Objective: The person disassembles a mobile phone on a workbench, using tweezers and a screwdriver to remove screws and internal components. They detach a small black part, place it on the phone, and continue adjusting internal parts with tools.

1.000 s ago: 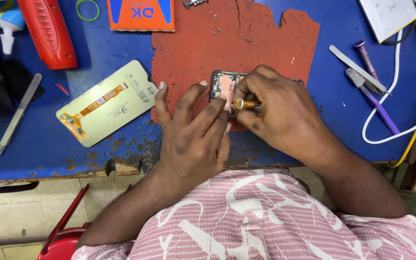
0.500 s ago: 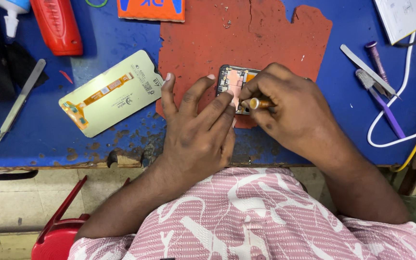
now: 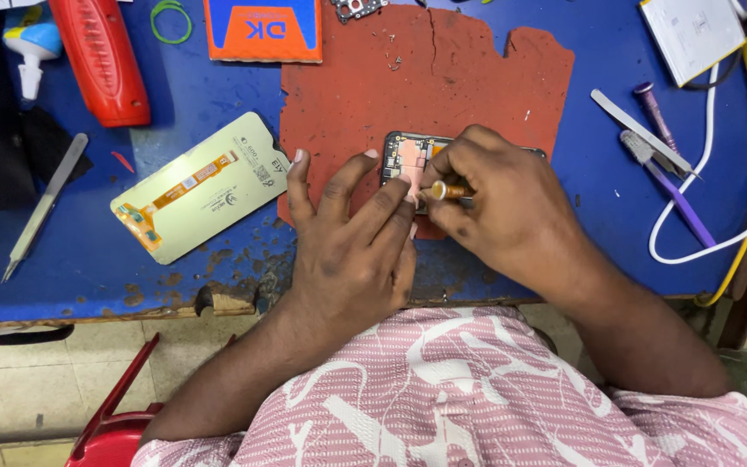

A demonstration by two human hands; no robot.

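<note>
The right hand (image 3: 512, 207) hides most of the opened phone (image 3: 408, 160).

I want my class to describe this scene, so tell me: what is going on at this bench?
A person in a pink patterned shirt works on an opened phone lying on a red mat on a blue table. The right hand holds a small brass-tipped screwdriver against the phone's insides. The left hand steadies the phone with spread fingers. A removed screen panel lies to the left, tweezers to the right.
</note>
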